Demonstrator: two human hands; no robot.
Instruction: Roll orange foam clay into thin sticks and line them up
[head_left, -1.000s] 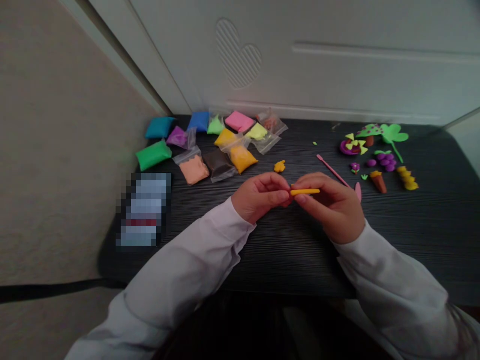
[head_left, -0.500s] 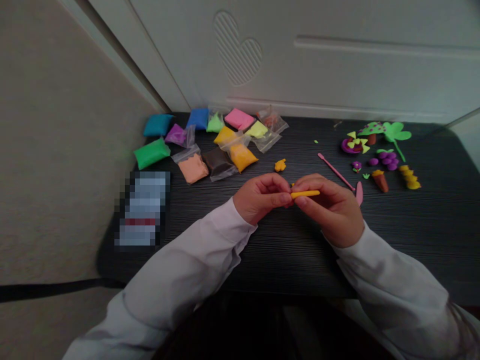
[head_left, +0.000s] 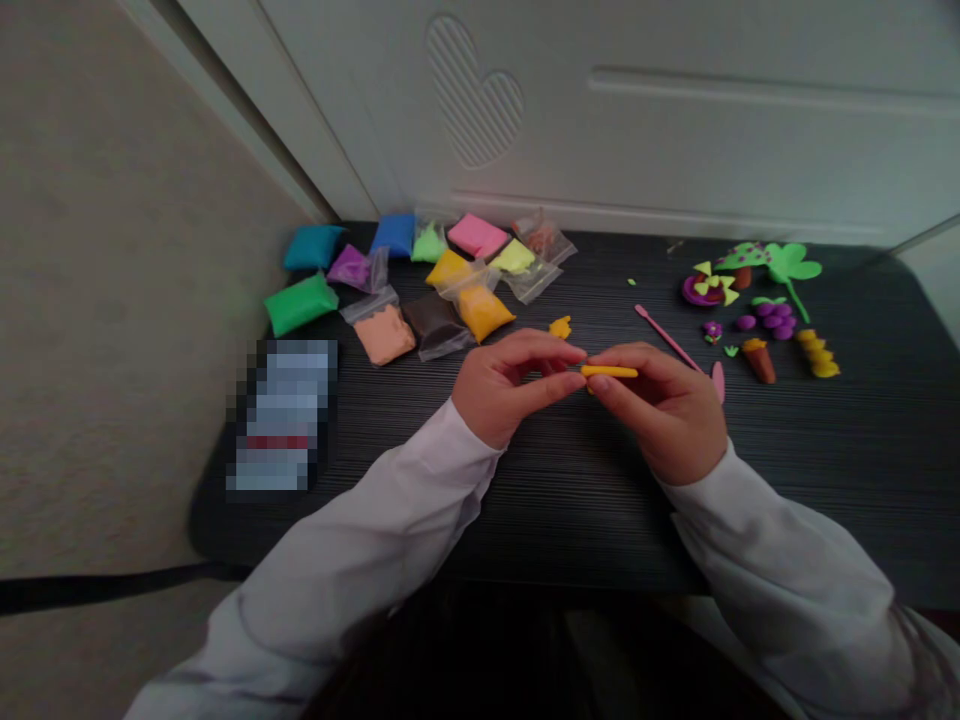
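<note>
Between the thumb and fingers of my right hand [head_left: 667, 415] is a slim yellow clay strip [head_left: 611, 372], lying nearly level. My left hand [head_left: 502, 385] is closed in a loose pinch, its thumb and fingertips meeting the strip's left end. A small yellow bit shows just under that end, partly hidden by my fingers. Beyond my left fingertips, a lump of orange-yellow clay [head_left: 560, 327] rests on the dark table [head_left: 562, 510]. Past my right hand lie a thin pink modelling tool [head_left: 667, 338] and a short pink blade-shaped piece [head_left: 718, 381].
Bags of coloured clay, such as a green one [head_left: 301, 304] and an orange one [head_left: 484, 310], lie at the back left. A blurred-out phone [head_left: 285, 415] is near the left edge. Small clay models, including purple grapes [head_left: 774, 318] and a brown cone [head_left: 759, 360], stand at right. A white panel [head_left: 675, 150] rises behind.
Both hands have risen slightly away from me with the yellow clay strip. My left fingers have straightened and now reach over part of the view of the orange-yellow lump.
</note>
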